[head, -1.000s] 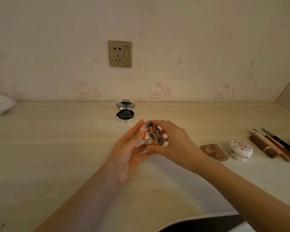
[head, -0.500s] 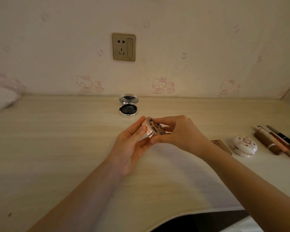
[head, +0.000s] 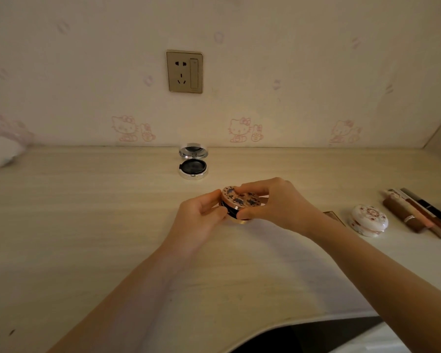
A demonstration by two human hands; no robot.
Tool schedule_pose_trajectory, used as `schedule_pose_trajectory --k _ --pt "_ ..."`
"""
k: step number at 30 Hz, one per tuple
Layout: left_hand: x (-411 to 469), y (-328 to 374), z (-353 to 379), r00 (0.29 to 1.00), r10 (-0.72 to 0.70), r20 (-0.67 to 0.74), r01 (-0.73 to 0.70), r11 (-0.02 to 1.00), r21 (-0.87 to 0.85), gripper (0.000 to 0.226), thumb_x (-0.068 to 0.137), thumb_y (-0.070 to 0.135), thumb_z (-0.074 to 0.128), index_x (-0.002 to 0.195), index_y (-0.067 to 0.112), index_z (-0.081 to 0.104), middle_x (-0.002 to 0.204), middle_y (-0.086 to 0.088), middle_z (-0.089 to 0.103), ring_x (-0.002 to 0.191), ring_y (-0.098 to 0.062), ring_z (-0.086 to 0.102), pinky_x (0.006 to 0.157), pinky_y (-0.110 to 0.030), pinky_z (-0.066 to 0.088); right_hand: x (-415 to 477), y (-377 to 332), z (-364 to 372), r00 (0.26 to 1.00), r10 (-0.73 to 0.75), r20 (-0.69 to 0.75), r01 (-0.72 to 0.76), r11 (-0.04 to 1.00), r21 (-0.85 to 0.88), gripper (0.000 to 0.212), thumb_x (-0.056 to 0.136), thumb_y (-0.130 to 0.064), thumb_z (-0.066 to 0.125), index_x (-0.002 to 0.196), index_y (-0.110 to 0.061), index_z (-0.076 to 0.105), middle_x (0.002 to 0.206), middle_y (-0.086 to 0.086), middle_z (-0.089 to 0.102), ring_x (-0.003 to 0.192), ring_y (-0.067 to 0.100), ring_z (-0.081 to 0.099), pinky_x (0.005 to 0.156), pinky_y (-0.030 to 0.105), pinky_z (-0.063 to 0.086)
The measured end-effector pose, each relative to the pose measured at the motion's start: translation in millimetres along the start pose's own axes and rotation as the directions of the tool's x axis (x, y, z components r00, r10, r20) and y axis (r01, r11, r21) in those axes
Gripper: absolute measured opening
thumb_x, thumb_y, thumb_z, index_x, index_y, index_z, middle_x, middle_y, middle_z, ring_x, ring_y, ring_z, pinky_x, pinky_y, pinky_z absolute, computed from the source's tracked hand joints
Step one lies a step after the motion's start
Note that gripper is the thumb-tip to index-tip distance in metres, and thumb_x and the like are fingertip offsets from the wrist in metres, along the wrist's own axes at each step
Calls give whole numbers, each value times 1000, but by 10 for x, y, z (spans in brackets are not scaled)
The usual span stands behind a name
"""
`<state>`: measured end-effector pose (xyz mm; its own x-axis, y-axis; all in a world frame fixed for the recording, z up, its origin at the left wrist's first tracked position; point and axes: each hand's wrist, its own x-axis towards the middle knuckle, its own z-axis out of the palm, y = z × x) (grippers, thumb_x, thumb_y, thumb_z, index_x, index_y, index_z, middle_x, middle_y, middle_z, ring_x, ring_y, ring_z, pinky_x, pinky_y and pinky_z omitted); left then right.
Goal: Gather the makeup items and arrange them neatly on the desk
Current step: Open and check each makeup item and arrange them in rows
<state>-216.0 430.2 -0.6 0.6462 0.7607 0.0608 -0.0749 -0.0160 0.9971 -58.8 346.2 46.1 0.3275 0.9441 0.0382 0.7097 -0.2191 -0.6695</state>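
Observation:
A round patterned compact (head: pixel 239 201) with a pink and dark lid sits low over the middle of the desk (head: pixel 87 225), held by both hands. My left hand (head: pixel 197 217) grips its left edge with thumb and fingers. My right hand (head: pixel 275 203) pinches the lid from the right, fingers curled over the top. The lid stands slightly apart from the gold base, with a dark gap showing. Behind them an open silver cushion compact (head: pixel 192 161) lies with its mirror lid up.
To the right lie a white floral round case (head: pixel 369 220), a brown palette (head: pixel 332 216) partly hidden by my right arm, and a row of lipsticks and pens (head: pixel 418 212). A wall socket (head: pixel 184 71) is above. White fabric (head: pixel 0 151) lies far left.
The patterned compact has tilted from upright to nearly flat and come lower toward the desk. Both hands have closed round it, and the lid now shows a gap.

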Motion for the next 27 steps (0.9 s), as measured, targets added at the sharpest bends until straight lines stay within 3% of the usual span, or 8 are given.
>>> schedule_pose_trajectory --k 3,6,11,16,20,23,27 --pt "30 -57 -52 998 56 -29 -46 961 271 49 84 1 66 131 11 55 119 8 65 107 0 62 91 -13 48 7 47 20 1000 18 1 -18 999 -33 48 68 -30 83 114 -30 68 115 -10 66 100 6 60 85 18 49" --pt "28 -100 -76 986 153 -63 -110 888 446 60 82 6 71 137 12 49 121 3 63 109 -1 58 90 -9 46 21 93 62 999 35 5 -35 999 -41 41 72 -34 80 112 -28 70 116 -7 68 100 5 61 84 16 49" --pt "6 -149 -76 964 260 -54 -176 776 605 48 77 16 77 121 22 59 112 9 66 109 -7 60 95 -24 48 30 125 143 999 29 -24 -30 999 -34 37 78 -35 75 113 -27 70 114 -9 68 96 1 57 74 3 40" --pt "-23 -173 -60 957 279 -76 -170 754 635 39 73 19 81 106 18 60 105 11 67 99 -1 58 85 -4 38 24 159 176 999 13 -33 -13 1000 4 37 80 -33 73 117 -27 68 116 -10 67 96 -2 56 72 -1 38" --pt "-35 -186 -65 952 306 4 -224 687 691 24 73 18 79 96 23 71 95 11 71 93 -5 63 79 -7 39 19 185 191 1000 -19 -15 19 1000 -14 38 84 -34 69 121 -26 65 125 -9 63 110 0 54 85 4 35" --pt "-39 -212 -69 923 377 73 -304 602 738 25 75 14 78 99 20 75 98 4 72 97 -16 63 82 -15 39 14 197 188 999 -41 -8 41 999 -30 39 88 -35 64 126 -25 62 131 -8 59 124 4 49 93 8 32" --pt "-34 -255 -63 896 406 179 -371 465 804 24 73 9 79 96 13 76 105 -4 73 105 -33 64 89 -30 39 41 198 165 996 -80 31 82 994 -66 37 91 -37 59 125 -26 62 127 -9 62 121 5 53 100 17 40"
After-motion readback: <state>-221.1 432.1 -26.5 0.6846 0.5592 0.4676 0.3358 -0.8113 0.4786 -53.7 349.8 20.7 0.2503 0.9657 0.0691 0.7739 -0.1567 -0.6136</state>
